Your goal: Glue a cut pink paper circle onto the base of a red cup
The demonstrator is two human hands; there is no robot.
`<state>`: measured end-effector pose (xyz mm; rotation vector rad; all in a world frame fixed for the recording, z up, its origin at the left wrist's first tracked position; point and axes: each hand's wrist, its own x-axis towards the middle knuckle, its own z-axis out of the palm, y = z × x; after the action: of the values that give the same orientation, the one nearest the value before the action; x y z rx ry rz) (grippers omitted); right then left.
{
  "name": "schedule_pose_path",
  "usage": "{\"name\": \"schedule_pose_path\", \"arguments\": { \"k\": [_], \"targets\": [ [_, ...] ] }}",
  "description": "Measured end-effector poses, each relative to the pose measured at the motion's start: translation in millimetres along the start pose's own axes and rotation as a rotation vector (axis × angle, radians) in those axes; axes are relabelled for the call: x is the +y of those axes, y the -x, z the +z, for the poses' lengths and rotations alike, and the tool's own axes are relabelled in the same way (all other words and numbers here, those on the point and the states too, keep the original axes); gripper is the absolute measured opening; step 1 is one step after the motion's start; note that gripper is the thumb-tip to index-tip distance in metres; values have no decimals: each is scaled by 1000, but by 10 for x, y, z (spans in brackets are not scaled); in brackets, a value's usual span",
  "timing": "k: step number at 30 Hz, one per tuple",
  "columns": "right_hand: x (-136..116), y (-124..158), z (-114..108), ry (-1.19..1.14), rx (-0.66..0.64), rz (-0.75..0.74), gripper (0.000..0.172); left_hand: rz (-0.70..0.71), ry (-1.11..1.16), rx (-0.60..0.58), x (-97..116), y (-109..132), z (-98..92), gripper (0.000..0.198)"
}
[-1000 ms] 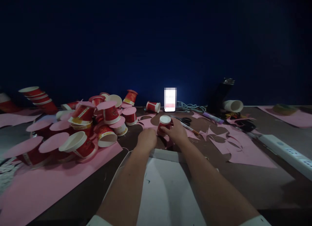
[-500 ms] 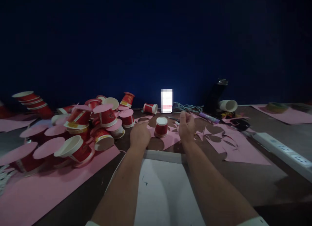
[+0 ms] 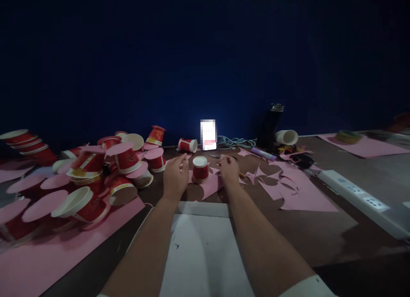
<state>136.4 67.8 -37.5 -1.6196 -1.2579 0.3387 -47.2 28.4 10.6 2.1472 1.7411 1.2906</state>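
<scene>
A red paper cup (image 3: 200, 173) stands upside down between my two hands, its pale base facing up. It rests among pink paper scraps (image 3: 211, 187) on the dark table. My left hand (image 3: 176, 176) is just left of the cup, fingers stretched forward and slightly apart, holding nothing that I can see. To the right of the cup is my right hand (image 3: 229, 169), its fingers curled into a pinch. Whatever may be between those fingertips is hidden or too small to name. Both hands appear apart from the cup.
Many red cups with pink paper discs (image 3: 120, 149) crowd the left. A glowing phone (image 3: 208, 135) stands behind the cup, near coiled cables (image 3: 235, 142). A purple tube (image 3: 263, 154), dark bottle (image 3: 270, 125) and power strip (image 3: 358, 199) lie rightward. A white board (image 3: 205, 250) is in front.
The view has swung slightly right. My left hand's fingers have lifted and opened out. My right hand has lowered a little, and both hands are slightly nearer the cup.
</scene>
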Motion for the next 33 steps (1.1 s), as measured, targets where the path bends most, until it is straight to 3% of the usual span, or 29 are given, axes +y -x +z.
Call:
{"name": "schedule_pose_path", "arguments": {
  "k": [5,9,14,20,33],
  "targets": [
    [-160,100,-161,63,-67,72,30,-98,26,-43,67,-161,38,42],
    [-289,166,-284,414,-214,-16,31,-52,-289,-100,47,-140,5,38],
    [-405,184,-399,603,-344,-22,28,8,-641,-369,-79,-3,-51,34],
    [-507,249,-508,717,-556,-150,27,-65,-679,-606,-34,40,-38,31],
    [-694,409,-569,835,-761,-259,16,-51,-711,-647,13,48,-45,37]
  ]
}}
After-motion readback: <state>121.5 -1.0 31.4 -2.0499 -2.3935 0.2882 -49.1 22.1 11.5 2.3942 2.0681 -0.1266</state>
